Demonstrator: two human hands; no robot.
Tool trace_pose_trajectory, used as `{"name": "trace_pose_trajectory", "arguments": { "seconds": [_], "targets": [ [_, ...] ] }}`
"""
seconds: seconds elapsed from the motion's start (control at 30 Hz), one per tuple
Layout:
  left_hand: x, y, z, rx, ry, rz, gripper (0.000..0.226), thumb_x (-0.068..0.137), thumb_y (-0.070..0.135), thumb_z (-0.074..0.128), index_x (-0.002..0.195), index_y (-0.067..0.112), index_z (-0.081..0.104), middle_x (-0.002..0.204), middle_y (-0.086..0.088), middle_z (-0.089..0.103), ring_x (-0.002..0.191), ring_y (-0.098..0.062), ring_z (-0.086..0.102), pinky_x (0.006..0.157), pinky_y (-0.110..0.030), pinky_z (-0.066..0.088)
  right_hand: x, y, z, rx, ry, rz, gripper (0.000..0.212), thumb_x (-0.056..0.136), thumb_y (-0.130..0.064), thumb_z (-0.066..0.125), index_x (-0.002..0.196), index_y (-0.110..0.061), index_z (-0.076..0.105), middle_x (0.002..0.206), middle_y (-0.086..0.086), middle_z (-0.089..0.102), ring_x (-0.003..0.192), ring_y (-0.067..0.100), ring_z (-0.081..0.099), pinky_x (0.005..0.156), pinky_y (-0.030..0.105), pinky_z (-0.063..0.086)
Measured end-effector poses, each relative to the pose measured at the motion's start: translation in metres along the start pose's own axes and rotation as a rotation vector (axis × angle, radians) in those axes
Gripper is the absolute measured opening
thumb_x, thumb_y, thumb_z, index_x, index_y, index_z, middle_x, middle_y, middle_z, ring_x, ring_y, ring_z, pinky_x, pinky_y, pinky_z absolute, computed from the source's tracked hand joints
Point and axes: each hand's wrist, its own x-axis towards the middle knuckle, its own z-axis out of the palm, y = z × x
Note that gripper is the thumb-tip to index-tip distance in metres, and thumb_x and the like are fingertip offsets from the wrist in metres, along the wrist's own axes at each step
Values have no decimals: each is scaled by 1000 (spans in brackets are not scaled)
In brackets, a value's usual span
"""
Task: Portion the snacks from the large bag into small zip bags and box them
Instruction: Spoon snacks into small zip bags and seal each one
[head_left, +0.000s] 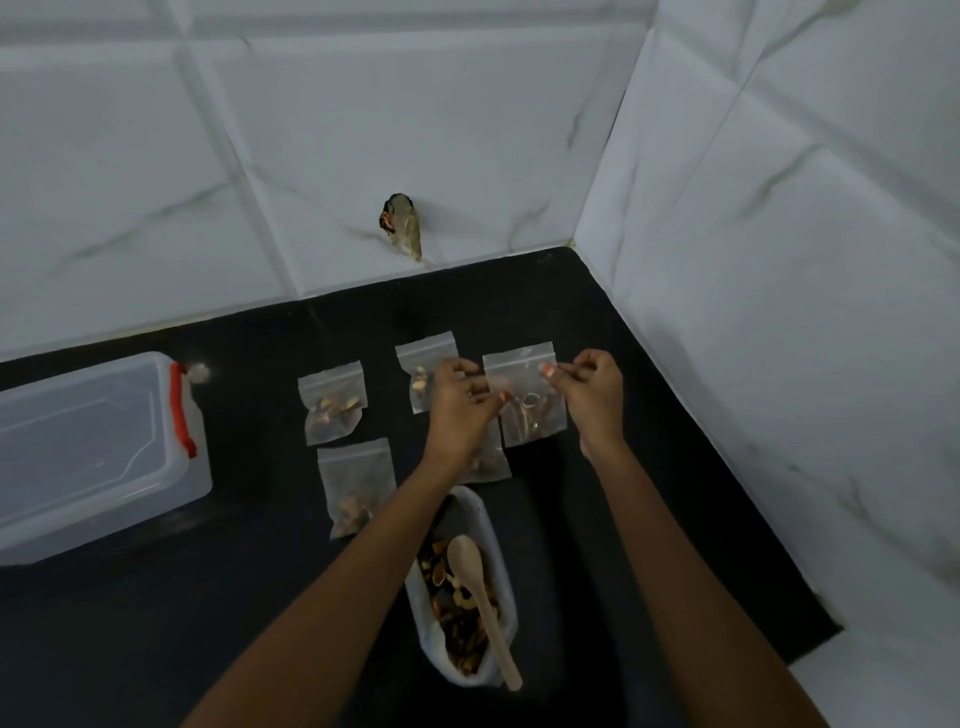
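Note:
A small clear zip bag (530, 410) with snacks in its lower half lies at the far right of the black counter (208, 597). My left hand (460, 410) pinches its top left corner and my right hand (592, 395) pinches its top right corner. Several other filled zip bags lie around it: one at the left (332, 402), one below that (356, 483), one behind my left hand (423, 364), and one partly hidden under my left wrist (491, 462). The large open snack bag (462, 587) lies near me with a wooden spoon (483, 597) resting in it.
A clear plastic box (88, 452) with a red latch (182, 410) stands at the left of the counter. White marble-look tiled walls (467, 130) close off the back and right side. A hole with debris (402, 226) marks the back wall.

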Motion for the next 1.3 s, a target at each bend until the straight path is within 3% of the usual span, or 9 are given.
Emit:
{"name": "trace_pose_trajectory", "arguments": {
  "seconds": [0.17,0.33,0.5,0.7,0.83,1.0,1.1,1.17,1.3],
  "targets": [
    [53,-12,18,151,26,-21,14,85,1,60,89,14,58,99,-7,65,96,-17,63,90,-37,52,56,9,14,-145,-20,-88,13,83,0,61,90,-10,62,90,2,63,75,3,59,61,10,50],
    [92,-22,25,219,-27,-88,31,87,-2,56,116,8,56,119,-4,57,104,-12,58,86,-26,51,95,20,28,-287,-38,-116,19,86,-1,57,104,-5,64,103,4,62,92,7,57,66,12,46],
    [118,-30,33,412,-51,-101,29,84,1,59,111,11,59,121,-5,54,112,-18,55,95,-36,49,113,33,35,-352,-80,-123,25,86,-3,59,111,-6,61,107,4,61,90,5,54,72,12,43],
    [114,-35,36,619,-34,-30,25,80,-3,63,103,6,64,129,-10,43,115,-19,49,96,-21,42,117,42,34,-464,-131,-155,29,85,-2,59,113,-7,60,116,10,59,100,12,56,82,18,45],
    [99,-23,31,624,18,-2,23,83,-1,60,104,6,62,131,-10,39,120,-20,44,92,-13,31,103,35,30,-496,-110,-215,27,85,-1,59,111,-7,59,117,9,55,100,11,55,83,18,45],
    [67,-10,15,639,29,112,22,84,-2,57,104,3,63,116,-12,54,111,-22,51,93,-20,38,65,23,24,-499,-117,-276,26,82,0,62,107,-7,61,115,8,54,107,17,55,84,18,43],
    [40,-8,1,668,40,184,22,84,-2,56,103,4,65,114,-11,59,111,-20,52,86,-8,28,31,15,26,-469,-125,-289,23,83,0,61,106,-5,62,113,10,57,103,16,56,85,21,44],
    [19,-6,-15,648,57,217,20,85,-1,55,101,7,65,114,-8,59,112,-18,52,89,-11,30,3,12,32,-441,-142,-322,23,83,1,60,105,-4,62,112,11,59,101,16,57,86,22,45],
    [-21,-1,-53,613,129,283,21,88,1,53,104,8,63,116,-8,58,111,-16,52,88,-13,34,-48,7,53,-424,-222,-376,23,84,-2,60,107,-6,63,107,6,61,92,6,54,73,6,41]
  ]
}}
